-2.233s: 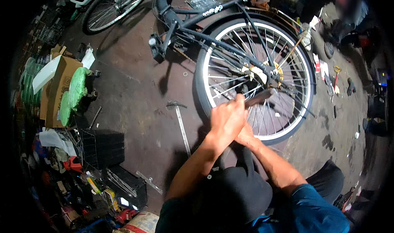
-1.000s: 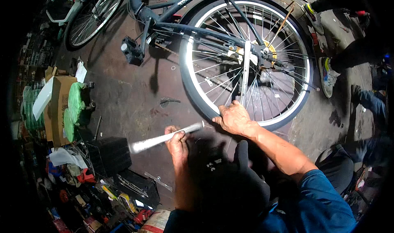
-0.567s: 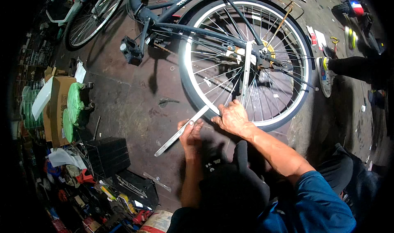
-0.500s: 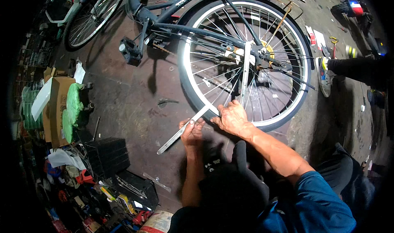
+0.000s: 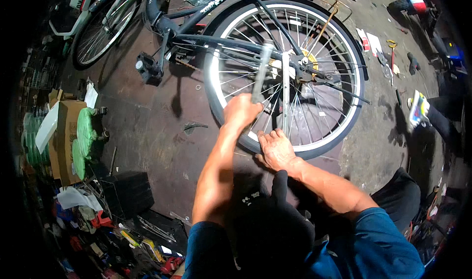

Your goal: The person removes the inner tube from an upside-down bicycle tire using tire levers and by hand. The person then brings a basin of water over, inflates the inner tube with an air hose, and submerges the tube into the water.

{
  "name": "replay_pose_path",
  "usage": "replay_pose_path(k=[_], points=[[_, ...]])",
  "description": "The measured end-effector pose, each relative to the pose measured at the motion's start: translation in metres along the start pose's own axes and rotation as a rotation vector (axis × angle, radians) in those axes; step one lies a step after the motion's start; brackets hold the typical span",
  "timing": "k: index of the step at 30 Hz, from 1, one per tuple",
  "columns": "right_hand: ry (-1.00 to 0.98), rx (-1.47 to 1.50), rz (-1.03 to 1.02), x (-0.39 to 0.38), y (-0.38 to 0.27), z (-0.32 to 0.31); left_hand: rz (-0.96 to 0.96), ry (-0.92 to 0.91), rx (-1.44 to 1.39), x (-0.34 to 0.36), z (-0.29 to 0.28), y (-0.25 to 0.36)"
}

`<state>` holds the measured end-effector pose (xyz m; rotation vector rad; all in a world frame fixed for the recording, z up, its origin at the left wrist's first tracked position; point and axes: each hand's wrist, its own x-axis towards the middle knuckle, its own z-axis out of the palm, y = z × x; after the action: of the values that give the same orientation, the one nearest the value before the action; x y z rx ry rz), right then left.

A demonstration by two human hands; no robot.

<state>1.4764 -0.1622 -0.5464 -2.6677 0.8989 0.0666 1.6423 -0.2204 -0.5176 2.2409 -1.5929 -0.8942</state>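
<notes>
A dark bicycle (image 5: 183, 26) lies on its side. Its rear wheel, with a black tyre (image 5: 319, 153) and a pale rim, is in front of me. My left hand (image 5: 242, 113) is closed round a flat metal tyre lever (image 5: 262, 75), blurred, held over the spokes and pointing away toward the frame. A second flat metal bar (image 5: 286, 95), like another lever, lies across the spokes from near the hub to the near rim. Beside its near end, my right hand (image 5: 277, 150) grips the tyre at the rim, fingers on top; the thumb side is partly hidden.
To the left stand a cardboard box (image 5: 69, 136), a green-wrapped thing (image 5: 86, 139) and a black crate (image 5: 128, 193) among cluttered tools. Another person's shoe (image 5: 418, 111) is on the right. A yellow-handled tool (image 5: 392, 53) lies on the floor beyond the wheel.
My left hand has lifted the lever off the near rim and swung it up over the spokes. My right hand stays at the tyre. The other person's foot has moved right.
</notes>
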Motion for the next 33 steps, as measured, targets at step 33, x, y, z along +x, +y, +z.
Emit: replay_pose_path(k=[33], points=[[-0.185, 0.219, 0.138, 0.050, 0.012, -0.025, -0.341, 0.723, -1.590, -0.123, 0.090, -0.046]])
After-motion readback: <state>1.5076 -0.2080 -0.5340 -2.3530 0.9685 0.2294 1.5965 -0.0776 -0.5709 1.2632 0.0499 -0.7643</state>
